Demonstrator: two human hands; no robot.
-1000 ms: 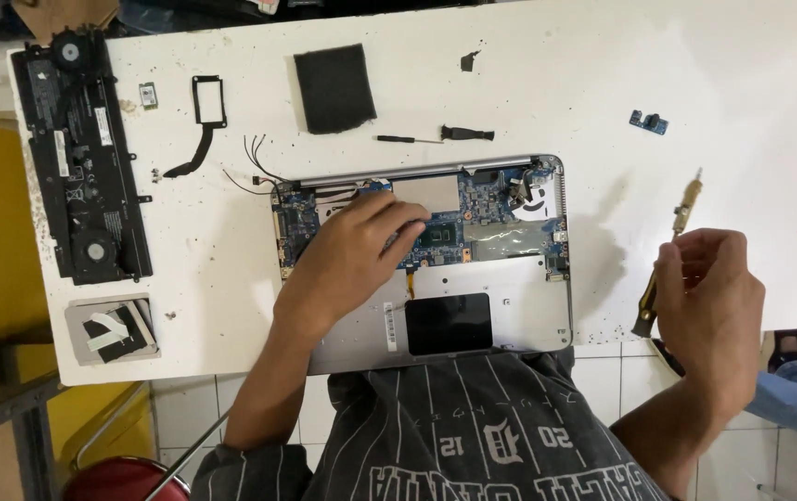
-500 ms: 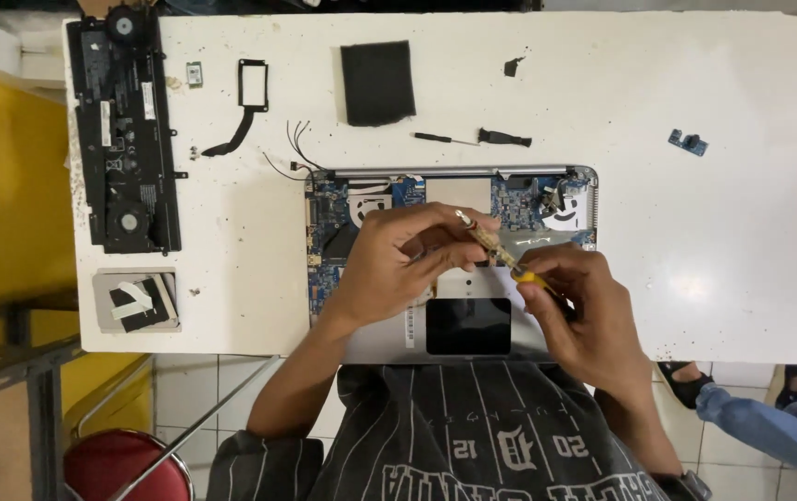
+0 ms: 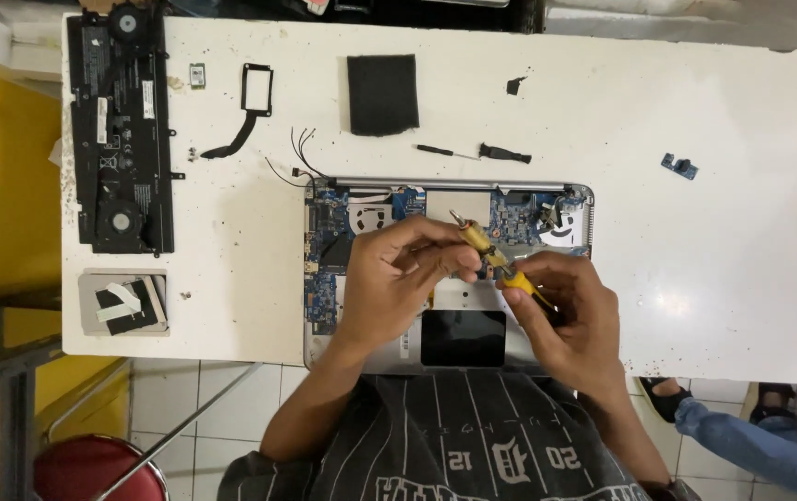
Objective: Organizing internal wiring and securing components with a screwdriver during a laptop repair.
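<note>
Both hands meet over the opened laptop (image 3: 449, 278), whose silver shell, dark glassy touchpad and blue circuit board lie bare beneath them: the right hand (image 3: 565, 315) has its grip closed around the yellow handle of a slim screwdriver (image 3: 487, 250), and the left hand (image 3: 398, 278) pinches the tool's upper shaft with curled fingertips. Beyond the hands on the speckled white counter (image 3: 742, 186) lie a small black screwdriver (image 3: 477, 152) and a square black foam pad (image 3: 383, 94). Far off to the left hand's side rests a long black battery and fan assembly (image 3: 122, 130).
</note>
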